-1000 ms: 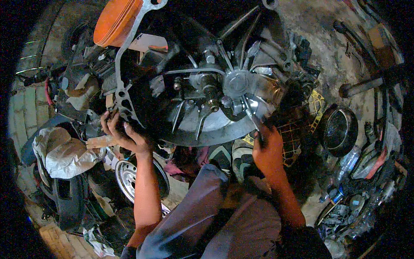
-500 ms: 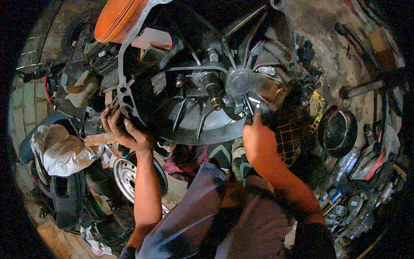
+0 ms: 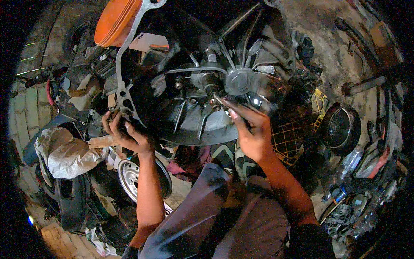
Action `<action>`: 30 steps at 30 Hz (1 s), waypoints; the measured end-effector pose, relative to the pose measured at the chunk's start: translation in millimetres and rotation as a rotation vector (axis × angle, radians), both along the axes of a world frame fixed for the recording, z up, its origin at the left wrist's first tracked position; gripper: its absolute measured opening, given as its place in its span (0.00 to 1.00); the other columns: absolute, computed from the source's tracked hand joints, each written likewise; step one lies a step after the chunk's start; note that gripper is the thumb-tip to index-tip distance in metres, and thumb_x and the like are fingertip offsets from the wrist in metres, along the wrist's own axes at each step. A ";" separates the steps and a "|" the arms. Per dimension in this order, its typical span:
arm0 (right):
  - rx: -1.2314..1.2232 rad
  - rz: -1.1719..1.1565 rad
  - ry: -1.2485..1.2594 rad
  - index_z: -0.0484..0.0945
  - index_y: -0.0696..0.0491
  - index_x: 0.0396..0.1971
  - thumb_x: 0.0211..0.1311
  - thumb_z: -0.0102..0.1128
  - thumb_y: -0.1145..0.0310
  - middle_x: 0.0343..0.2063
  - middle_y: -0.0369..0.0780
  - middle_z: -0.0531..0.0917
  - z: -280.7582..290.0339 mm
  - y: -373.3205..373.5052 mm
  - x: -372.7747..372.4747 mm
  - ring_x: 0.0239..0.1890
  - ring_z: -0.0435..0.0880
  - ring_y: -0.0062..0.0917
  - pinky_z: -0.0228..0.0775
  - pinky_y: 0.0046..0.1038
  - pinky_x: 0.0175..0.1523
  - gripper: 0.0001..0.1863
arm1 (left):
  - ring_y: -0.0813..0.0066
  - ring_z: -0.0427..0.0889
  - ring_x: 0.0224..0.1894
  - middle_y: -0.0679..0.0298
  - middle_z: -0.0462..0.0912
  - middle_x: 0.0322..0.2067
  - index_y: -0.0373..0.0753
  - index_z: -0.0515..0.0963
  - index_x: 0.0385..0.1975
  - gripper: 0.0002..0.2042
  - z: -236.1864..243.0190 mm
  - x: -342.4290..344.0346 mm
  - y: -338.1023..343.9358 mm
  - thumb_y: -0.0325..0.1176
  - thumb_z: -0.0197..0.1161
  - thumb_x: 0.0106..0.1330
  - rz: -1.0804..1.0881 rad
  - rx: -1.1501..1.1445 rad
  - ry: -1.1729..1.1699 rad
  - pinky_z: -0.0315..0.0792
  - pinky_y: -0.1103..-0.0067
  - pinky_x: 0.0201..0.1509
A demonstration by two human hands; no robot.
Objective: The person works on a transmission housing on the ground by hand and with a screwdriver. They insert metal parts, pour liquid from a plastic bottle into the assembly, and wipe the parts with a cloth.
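Note:
A grey metal gearbox bell housing (image 3: 122,71) stands in front of me, its open side facing me. Inside it are ribs, a round cover and a central input shaft (image 3: 210,86). My left hand (image 3: 128,131) has its fingers curled on the lower left rim of the housing. Close to the tip of the shaft is my right hand (image 3: 253,129), thumb and forefinger drawn near each other. Blur hides what, if anything, is between them. A bright metal part (image 3: 254,100) sits just behind this hand.
An orange round container (image 3: 116,23) is at the upper left. Below my left forearm lies a silver wheel rim (image 3: 128,177). A yellow grid crate (image 3: 286,140) and a black round pan (image 3: 341,129) are on the right. A pale plastic bag (image 3: 64,151) covers dark parts at left.
My right hand has moved left from the bright metal part to the shaft's tip. My left hand keeps its hold on the rim, and the view has shifted slightly.

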State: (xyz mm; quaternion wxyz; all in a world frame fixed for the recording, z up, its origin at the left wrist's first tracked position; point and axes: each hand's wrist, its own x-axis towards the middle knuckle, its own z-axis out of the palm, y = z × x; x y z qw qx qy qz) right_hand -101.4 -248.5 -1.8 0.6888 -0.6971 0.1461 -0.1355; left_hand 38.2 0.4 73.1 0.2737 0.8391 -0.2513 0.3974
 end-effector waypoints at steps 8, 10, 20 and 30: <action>0.024 -0.030 -0.022 0.81 0.59 0.49 0.69 0.52 0.76 0.45 0.46 0.86 -6.5 6.1 17.0 0.50 0.83 0.26 0.70 0.26 0.56 0.13 | 0.52 0.66 0.61 0.45 0.70 0.54 0.28 0.74 0.43 0.14 1.6 -1.0 1.8 0.32 0.50 0.64 0.022 0.052 -0.013 0.56 0.62 0.66; -0.012 -0.024 0.013 0.81 0.59 0.49 0.69 0.51 0.77 0.45 0.46 0.86 -9.9 1.9 16.4 0.50 0.83 0.27 0.70 0.26 0.56 0.14 | 0.52 0.65 0.61 0.45 0.70 0.54 0.28 0.74 0.43 0.14 3.3 -2.3 -0.4 0.32 0.50 0.64 0.031 0.056 -0.013 0.56 0.62 0.66; 0.026 -0.026 -0.070 0.83 0.58 0.46 0.65 0.53 0.79 0.41 0.48 0.86 0.0 -7.1 33.5 0.42 0.85 0.29 0.72 0.27 0.50 0.13 | 0.52 0.64 0.62 0.45 0.71 0.53 0.28 0.74 0.44 0.15 3.3 -2.0 -1.8 0.32 0.50 0.64 0.027 0.029 -0.008 0.56 0.61 0.67; -0.117 -0.049 -0.177 0.84 0.57 0.44 0.61 0.53 0.82 0.38 0.49 0.86 13.0 -6.4 27.3 0.39 0.86 0.36 0.74 0.29 0.45 0.14 | 0.51 0.64 0.62 0.44 0.70 0.54 0.28 0.74 0.44 0.14 1.9 -2.5 -1.0 0.30 0.50 0.63 0.058 0.026 -0.017 0.56 0.61 0.67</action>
